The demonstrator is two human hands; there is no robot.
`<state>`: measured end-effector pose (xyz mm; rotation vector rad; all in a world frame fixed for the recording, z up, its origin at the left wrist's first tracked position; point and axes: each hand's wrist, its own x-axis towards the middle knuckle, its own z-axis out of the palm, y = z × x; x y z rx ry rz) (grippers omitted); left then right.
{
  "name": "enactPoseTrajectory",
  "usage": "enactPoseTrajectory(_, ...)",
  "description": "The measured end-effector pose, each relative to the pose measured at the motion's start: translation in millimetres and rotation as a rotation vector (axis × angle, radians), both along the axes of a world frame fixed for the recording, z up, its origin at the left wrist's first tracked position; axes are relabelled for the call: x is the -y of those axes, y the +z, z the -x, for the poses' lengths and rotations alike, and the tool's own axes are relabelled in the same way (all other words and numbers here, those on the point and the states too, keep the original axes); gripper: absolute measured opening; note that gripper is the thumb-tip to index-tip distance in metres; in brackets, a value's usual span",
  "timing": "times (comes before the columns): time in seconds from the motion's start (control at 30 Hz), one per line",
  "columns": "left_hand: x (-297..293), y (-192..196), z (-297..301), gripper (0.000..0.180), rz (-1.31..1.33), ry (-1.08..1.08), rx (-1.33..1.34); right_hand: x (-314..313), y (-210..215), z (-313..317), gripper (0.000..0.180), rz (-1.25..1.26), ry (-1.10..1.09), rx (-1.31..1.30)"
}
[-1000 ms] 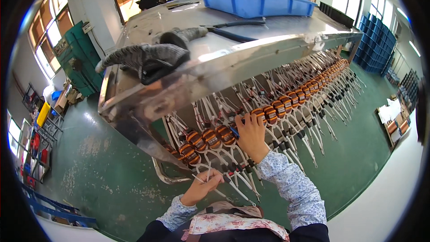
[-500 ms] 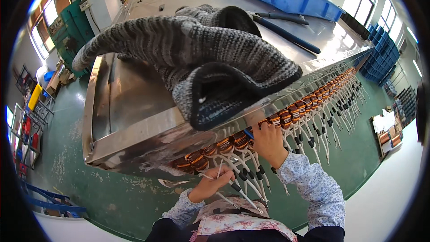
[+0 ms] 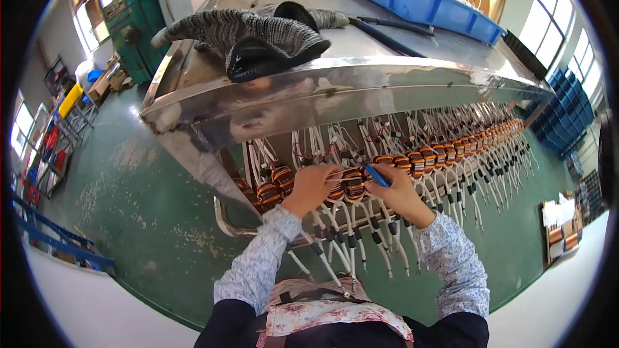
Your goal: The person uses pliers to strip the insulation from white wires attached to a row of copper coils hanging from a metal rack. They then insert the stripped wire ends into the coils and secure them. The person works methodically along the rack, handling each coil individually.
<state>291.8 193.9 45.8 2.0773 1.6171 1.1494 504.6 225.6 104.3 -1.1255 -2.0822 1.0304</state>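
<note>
Closely, left hand (image 3: 309, 187), right hand (image 3: 394, 188), coil (image 3: 353, 183)

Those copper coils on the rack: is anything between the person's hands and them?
Nothing visible does. The left hand already rests on the copper coils, and the right hand, holding a blue tool, touches the same row. White wires hang below.

Both forearms come up from the lower edge in long sleeves of pale blue-white cloth scattered with a tiny dark floral print, the cuffs gathered snug at the wrists. Above the elbows, dark navy oversleeves or a dark outer layer cover the upper arms. Across the chest sits an apron bib in cream with pink roses and a brown trim band. The left hand (image 3: 311, 187) and right hand (image 3: 398, 193) are bare, no gloves.
</note>
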Motion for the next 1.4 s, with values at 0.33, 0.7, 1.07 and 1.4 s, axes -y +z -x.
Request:
enactPoseTrajectory(0.33, -55.2, 13.4, 1.1, 0.005, 0.09, -0.045, -0.867, 24.0, 13.6, -85.3, 0.04, 0.313, 0.13, -0.095)
enactPoseTrajectory(0.7, -29.1, 69.1, -11.2, 0.025, 0.412, 0.078, 0.534, -7.8, -3.4, -128.7, 0.027, 0.774, 0.194, -0.371)
enactPoseTrajectory(1.07, -68.8, 13.5, -3.6, 0.023, 0.281, 0.126, -0.011, -65.9, -8.5, -22.2, 0.022, 0.643, 0.147, -0.426)
enactPoseTrajectory(1.4, -65.3, -5.1, -3.0, 0.017, 0.122, 0.154, -0.202, -126.6, -71.7, 54.9, 0.019, 0.524, 0.385, -0.48)
